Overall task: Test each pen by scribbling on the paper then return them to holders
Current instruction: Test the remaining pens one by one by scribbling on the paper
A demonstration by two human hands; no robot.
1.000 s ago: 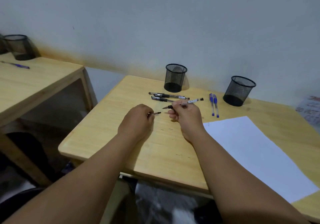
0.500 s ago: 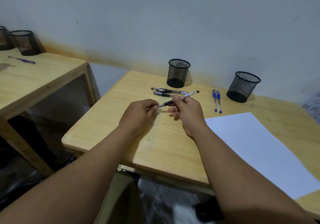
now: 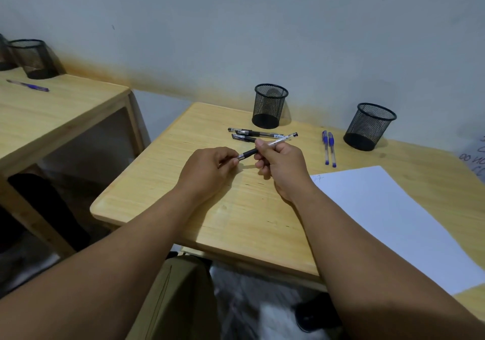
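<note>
The person holds one black pen with both hands above the wooden table. The right hand has its fingers curled around the clear barrel, and the far end of the pen points up toward the wall. The left hand pinches the tip end, where the cap seems to sit; whether the cap is fully on cannot be told, because the fingers cover it.

The step in hand is probably the capping of this pen, since a small scribble already shows on the near corner of the white paper. To do it well, the right hand should keep the barrel steady while the left hand pushes the cap straight along the pen, not at an angle, until it closes fully. A tilted push may bend the tip or leave the cap loose.

After this the pen should go into a holder. The left mesh holder stands behind the two other black pens, so it is likely the place for black ones. The right mesh holder stands just beside the two blue pens. Both holders are light and appear empty, so the pen should be lowered in gently, not dropped, otherwise the holder may tip.
</note>
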